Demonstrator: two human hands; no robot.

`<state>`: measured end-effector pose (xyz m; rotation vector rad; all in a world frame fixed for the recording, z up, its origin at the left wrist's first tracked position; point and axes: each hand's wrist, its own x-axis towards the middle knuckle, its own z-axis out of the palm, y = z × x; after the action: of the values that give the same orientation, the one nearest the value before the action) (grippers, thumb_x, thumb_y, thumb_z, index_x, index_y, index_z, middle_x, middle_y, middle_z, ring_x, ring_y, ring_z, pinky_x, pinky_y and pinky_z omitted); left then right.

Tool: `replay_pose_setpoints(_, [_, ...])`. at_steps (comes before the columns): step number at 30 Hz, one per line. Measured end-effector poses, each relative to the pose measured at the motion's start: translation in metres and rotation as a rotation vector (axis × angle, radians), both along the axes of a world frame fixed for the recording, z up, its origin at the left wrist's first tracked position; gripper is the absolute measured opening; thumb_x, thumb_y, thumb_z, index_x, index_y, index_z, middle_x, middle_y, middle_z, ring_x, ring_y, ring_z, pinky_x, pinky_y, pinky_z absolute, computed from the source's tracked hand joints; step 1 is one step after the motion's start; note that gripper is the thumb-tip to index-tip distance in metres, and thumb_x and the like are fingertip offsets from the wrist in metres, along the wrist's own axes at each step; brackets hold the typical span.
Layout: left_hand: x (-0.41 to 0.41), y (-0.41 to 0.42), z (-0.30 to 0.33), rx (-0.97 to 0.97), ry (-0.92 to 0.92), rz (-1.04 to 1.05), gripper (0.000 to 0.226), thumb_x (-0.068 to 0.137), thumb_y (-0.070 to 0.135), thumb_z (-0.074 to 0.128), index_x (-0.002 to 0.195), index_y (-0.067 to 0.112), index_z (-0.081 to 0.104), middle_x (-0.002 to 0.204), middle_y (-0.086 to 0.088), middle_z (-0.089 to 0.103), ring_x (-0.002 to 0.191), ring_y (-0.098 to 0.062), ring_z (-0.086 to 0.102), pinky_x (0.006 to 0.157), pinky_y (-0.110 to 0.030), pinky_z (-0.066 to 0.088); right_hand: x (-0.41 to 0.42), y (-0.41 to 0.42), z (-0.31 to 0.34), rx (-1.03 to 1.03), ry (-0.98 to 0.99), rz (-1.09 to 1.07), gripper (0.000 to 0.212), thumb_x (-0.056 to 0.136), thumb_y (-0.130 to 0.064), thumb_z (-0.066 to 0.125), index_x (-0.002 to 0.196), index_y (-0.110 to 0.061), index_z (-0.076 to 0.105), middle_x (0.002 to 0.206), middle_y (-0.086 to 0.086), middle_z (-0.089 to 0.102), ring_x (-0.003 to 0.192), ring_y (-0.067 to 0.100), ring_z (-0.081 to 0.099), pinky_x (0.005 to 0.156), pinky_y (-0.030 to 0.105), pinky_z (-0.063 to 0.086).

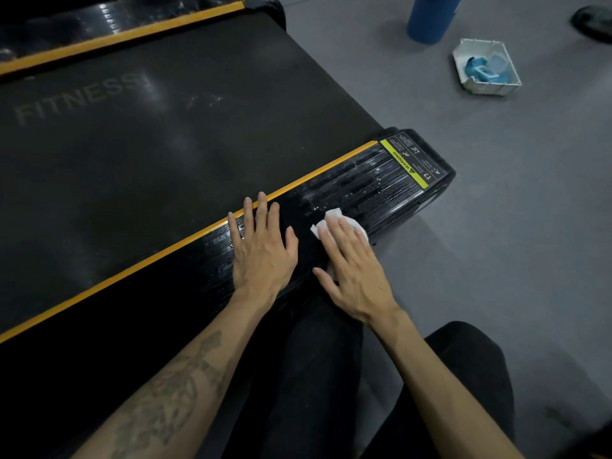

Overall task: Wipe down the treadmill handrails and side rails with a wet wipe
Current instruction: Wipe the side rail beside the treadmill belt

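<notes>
Wipe (334, 223), white and crumpled, lies on the near side rail (364, 190) of the treadmill, pinned under the right hand (351, 270). Right hand grip released: fingers straight and flat, pressing the wipe down onto the ribbed black rail, wipe edges sticking out past the fingertips. Left hand (261, 250) just beside it on the same rail, also flat, fingers spread, holding nothing, fingertips reaching the orange stripe (165, 250) along the rail's inner edge. Rail surface beyond the wipe looks wet and shiny up to the yellow warning label (405, 164) at the end cap. Black belt (149, 144) beside the rail, faint "FITNESS" lettering on it. Far side rail (116, 24) with its own orange stripe at top left. Tattooed left forearm and dark trousers in the foreground. Grey floor (513, 226) to the right; on it, well apart from the treadmill, a white square tray (508, 86) holding blue items, a blue cylinder (430, 18) near it, and a dark shoe (594, 23) at the top right edge.
</notes>
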<state>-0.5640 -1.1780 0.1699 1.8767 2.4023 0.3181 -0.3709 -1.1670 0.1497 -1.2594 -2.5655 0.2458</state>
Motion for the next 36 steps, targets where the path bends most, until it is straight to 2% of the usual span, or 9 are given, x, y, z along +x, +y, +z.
replay_pose_setpoints(4, [0.000,0.000,0.000,-0.008,0.008,0.000,0.060,0.106,0.043,0.032,0.158,0.013,0.032,0.170,-0.010,0.017,0.158,-0.030,0.009,0.127,-0.057,0.005,-0.001,-0.005,0.002,-0.062,0.103,-0.064,0.064,0.108,-0.045,0.033,0.162,-0.013,0.022,0.171,0.009,0.010,0.159,0.022,0.004,0.128,0.048,0.009])
replay_pose_setpoints(6, [0.001,0.000,0.000,-0.010,0.008,0.002,0.060,0.106,0.043,0.032,0.158,0.013,0.031,0.170,-0.010,0.016,0.158,-0.029,0.008,0.127,-0.057,0.004,-0.007,-0.011,0.002,-0.095,0.123,-0.007,0.063,0.108,-0.045,0.031,0.162,-0.014,0.024,0.171,0.007,0.012,0.159,0.020,0.004,0.129,0.047,0.008])
replay_pose_setpoints(9, [0.001,0.001,0.000,-0.013,0.004,-0.002,0.060,0.106,0.043,0.032,0.158,0.013,0.031,0.170,-0.010,0.015,0.158,-0.029,0.007,0.127,-0.056,0.004,-0.003,0.004,0.003,-0.051,0.050,0.046,0.059,0.108,-0.043,0.027,0.161,-0.018,0.027,0.170,0.004,0.016,0.158,0.017,0.006,0.128,0.045,0.008])
replay_pose_setpoints(14, [0.001,0.001,0.000,-0.014,0.008,0.004,0.060,0.106,0.043,0.031,0.158,0.013,0.030,0.171,-0.010,0.015,0.159,-0.029,0.006,0.127,-0.055,0.002,0.001,0.012,0.005,-0.085,0.050,-0.138,0.061,0.109,-0.044,0.023,0.163,-0.016,0.020,0.171,0.003,0.008,0.158,0.015,0.001,0.129,0.041,0.001])
replay_pose_setpoints(17, [0.001,0.000,0.000,-0.011,0.014,-0.001,0.060,0.106,0.043,0.032,0.158,0.013,0.031,0.170,-0.010,0.016,0.158,-0.029,0.008,0.127,-0.055,0.002,-0.011,-0.008,0.004,-0.090,0.053,-0.061,0.062,0.108,-0.045,0.028,0.163,-0.015,0.021,0.171,0.004,0.010,0.158,0.016,0.002,0.129,0.043,0.001])
replay_pose_setpoints(20, [0.001,0.001,-0.001,-0.009,0.019,-0.003,0.060,0.106,0.043,0.031,0.158,0.012,0.031,0.170,-0.011,0.016,0.158,-0.030,0.008,0.127,-0.055,0.002,-0.007,0.009,0.007,-0.063,-0.023,-0.017,0.060,0.109,-0.045,0.022,0.163,-0.018,0.023,0.171,0.002,0.012,0.158,0.015,0.002,0.128,0.044,0.006])
replay_pose_setpoints(25, [0.001,0.002,-0.001,-0.011,0.014,0.000,0.060,0.106,0.044,0.030,0.158,0.013,0.032,0.170,-0.010,0.016,0.158,-0.029,0.008,0.127,-0.055,0.002,-0.004,0.023,0.009,-0.084,-0.033,-0.195,0.062,0.108,-0.046,0.017,0.162,-0.018,0.026,0.170,0.003,0.013,0.158,0.019,0.004,0.129,0.043,0.004])
replay_pose_setpoints(30, [0.001,0.002,-0.001,-0.006,0.017,0.003,0.059,0.106,0.043,0.032,0.157,0.013,0.033,0.170,-0.010,0.018,0.158,-0.030,0.009,0.127,-0.055,0.003,-0.012,0.006,0.008,-0.072,-0.055,-0.059,0.059,0.108,-0.046,0.022,0.161,-0.021,0.031,0.170,0.003,0.018,0.158,0.021,0.010,0.128,0.045,0.008])
replay_pose_setpoints(36, [0.001,0.002,-0.002,-0.002,0.011,0.000,0.058,0.107,0.042,0.031,0.157,0.013,0.035,0.170,-0.009,0.019,0.158,-0.029,0.010,0.127,-0.055,0.003,-0.006,0.026,0.011,-0.100,-0.062,-0.254,0.062,0.107,-0.047,0.019,0.162,-0.018,0.025,0.170,0.004,0.014,0.158,0.022,0.005,0.128,0.044,0.002])
